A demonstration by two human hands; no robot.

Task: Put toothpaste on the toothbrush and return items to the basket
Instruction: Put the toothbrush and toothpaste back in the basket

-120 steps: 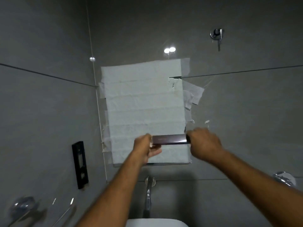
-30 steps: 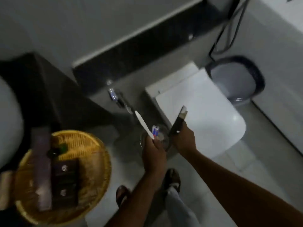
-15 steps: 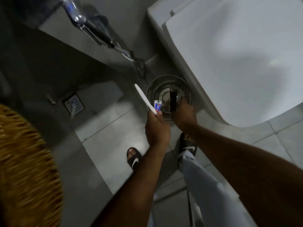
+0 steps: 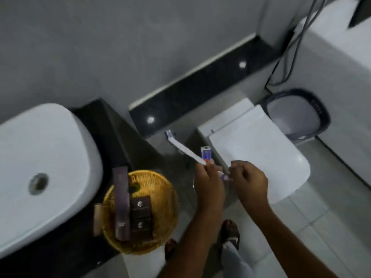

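Note:
My left hand (image 4: 208,179) grips two things together. One is a white toothbrush (image 4: 184,149) that slants up and left, with its head at the far end. The other is a small toothpaste tube (image 4: 206,153) with a blue and red label, standing upright above my fingers. My right hand (image 4: 250,183) is just to the right, and its thumb and fingertips pinch the tube's lower cap end (image 4: 225,176). The round wicker basket (image 4: 165,189) sits on the dark counter to the left and holds a long brown box (image 4: 121,205) and dark small boxes (image 4: 140,215).
A white sink (image 4: 44,157) fills the left of the dark counter. The closed white toilet lid (image 4: 261,157) lies right of my hands, with a dark-rimmed tub (image 4: 321,109) behind it. A sliver of a round metal bin (image 4: 193,184) shows under my left hand. My sandalled feet stand on grey floor tiles.
The dark box that my right hand held over the metal bin is gone from it. That hand has moved to the tube's cap end. The view has lifted back to the basket and sink.

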